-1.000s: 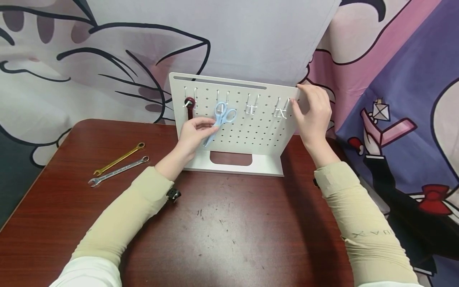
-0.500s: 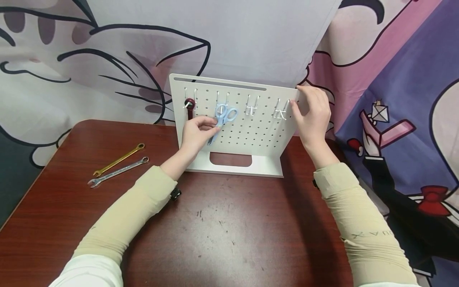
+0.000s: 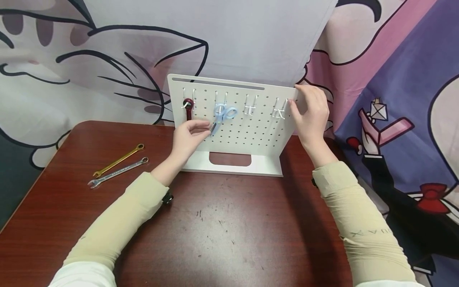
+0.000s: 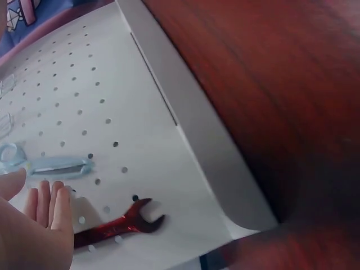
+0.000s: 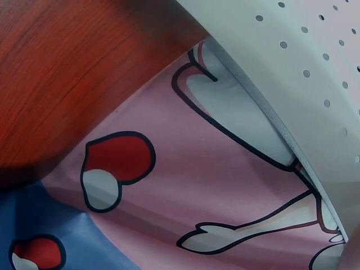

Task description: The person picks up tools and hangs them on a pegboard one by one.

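Observation:
Light blue scissors (image 3: 225, 113) hang by a handle loop from a white hook on the white pegboard (image 3: 247, 135), blades pointing down. My left hand (image 3: 189, 138) is just left of the blades, its fingers loosely extended. In the left wrist view, thumb and fingers (image 4: 62, 216) are apart, with the scissors (image 4: 59, 165) beyond them. A red wrench (image 4: 121, 225) hangs on the leftmost hook, partly hidden by the left hand. My right hand (image 3: 312, 115) grips the board's upper right edge, thumb in front; its other fingertips are partly hidden.
A gold wrench (image 3: 118, 160) and a silver wrench (image 3: 118, 172) lie on the brown table (image 3: 215, 231), left of the board. Two bare hooks, a middle hook (image 3: 250, 107) and a right hook (image 3: 278, 110), stick out of the pegboard. Patterned cloth (image 3: 258, 36) hangs behind.
The left hand has let go of the scissors and drawn back to the left. The scissors now hang steeper on the hook. My right hand keeps its place on the board.

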A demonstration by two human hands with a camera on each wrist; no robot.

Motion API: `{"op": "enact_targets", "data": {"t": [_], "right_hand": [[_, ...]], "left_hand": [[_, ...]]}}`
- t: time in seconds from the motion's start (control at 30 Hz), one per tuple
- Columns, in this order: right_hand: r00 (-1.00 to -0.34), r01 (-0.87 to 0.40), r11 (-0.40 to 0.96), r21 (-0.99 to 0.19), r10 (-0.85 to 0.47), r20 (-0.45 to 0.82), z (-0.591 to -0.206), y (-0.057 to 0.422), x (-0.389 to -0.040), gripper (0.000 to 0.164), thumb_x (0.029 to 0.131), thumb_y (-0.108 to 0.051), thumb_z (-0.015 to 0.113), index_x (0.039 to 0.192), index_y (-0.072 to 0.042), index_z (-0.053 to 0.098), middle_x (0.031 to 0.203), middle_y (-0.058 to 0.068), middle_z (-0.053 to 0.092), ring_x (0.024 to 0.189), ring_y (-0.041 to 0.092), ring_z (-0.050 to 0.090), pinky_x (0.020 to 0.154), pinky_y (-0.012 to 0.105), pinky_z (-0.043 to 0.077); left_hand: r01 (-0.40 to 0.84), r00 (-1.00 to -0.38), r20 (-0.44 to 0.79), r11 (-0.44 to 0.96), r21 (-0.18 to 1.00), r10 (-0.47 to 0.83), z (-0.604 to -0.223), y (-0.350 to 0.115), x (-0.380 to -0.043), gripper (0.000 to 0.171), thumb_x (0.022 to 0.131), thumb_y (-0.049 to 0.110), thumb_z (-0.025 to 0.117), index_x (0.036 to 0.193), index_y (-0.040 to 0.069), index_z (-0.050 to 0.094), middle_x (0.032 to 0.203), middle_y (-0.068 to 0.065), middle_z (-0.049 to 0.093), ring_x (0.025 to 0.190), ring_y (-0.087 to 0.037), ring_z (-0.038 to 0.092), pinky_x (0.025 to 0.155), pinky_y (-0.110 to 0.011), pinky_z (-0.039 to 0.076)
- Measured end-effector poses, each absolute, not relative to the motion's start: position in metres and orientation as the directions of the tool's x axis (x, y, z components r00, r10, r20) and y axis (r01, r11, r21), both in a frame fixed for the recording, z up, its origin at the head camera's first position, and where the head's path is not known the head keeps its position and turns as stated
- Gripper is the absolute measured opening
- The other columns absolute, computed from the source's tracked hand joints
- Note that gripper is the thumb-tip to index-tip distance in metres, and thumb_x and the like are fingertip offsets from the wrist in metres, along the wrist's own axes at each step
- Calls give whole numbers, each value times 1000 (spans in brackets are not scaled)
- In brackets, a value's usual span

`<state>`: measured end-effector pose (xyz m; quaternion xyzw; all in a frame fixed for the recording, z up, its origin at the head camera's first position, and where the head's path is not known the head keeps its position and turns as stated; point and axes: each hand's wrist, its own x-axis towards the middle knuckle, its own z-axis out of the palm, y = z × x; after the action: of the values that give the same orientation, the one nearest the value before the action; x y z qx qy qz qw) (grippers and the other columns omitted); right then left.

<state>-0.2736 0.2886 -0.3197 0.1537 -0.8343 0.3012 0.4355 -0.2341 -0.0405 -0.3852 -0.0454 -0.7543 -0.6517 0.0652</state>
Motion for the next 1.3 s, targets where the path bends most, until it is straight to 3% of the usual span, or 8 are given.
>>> {"op": "enact_targets", "data": {"t": [0.13,0.33,0.57,1.17,1.3], "right_hand": [[-577,-517,773,-369,5,817,-320,288,-274,32,94,-7,78,125,-7,76,126,14,76,127,32,64,118,39,43],[-572,-519,775,-361,-2,820,-321,288,-276,32,94,-8,78,126,-7,76,126,14,76,128,32,64,118,39,44],[-582,-515,773,-370,1,813,-320,287,-275,31,94,-9,78,126,-8,76,127,12,76,128,31,64,118,39,44],[-579,-511,776,-370,7,815,-319,288,-274,31,95,-10,78,126,-8,76,126,13,76,127,31,64,117,40,44],[-578,-513,774,-371,9,816,-319,289,-275,31,94,-10,78,125,-8,76,126,13,76,126,31,64,117,39,44]], "left_hand": [[147,-988,153,170,974,-22,-393,-51,-231,30,95,-3,74,125,-8,73,124,-28,75,115,-37,74,88,-10,58],[129,-991,135,250,960,-7,-401,-69,-224,31,96,2,76,125,-5,74,122,-26,76,99,-8,77,83,-5,54],[106,-994,104,369,924,25,-411,-98,-213,31,97,5,76,126,-4,74,119,-26,77,82,16,64,77,-3,52],[178,-984,138,573,800,112,-423,-180,-185,24,92,5,81,115,-4,77,108,-27,78,76,22,60,72,-2,51],[209,-977,134,637,742,165,-426,-195,-183,24,91,5,82,113,-2,77,107,-23,79,79,17,62,73,-1,49]]}}
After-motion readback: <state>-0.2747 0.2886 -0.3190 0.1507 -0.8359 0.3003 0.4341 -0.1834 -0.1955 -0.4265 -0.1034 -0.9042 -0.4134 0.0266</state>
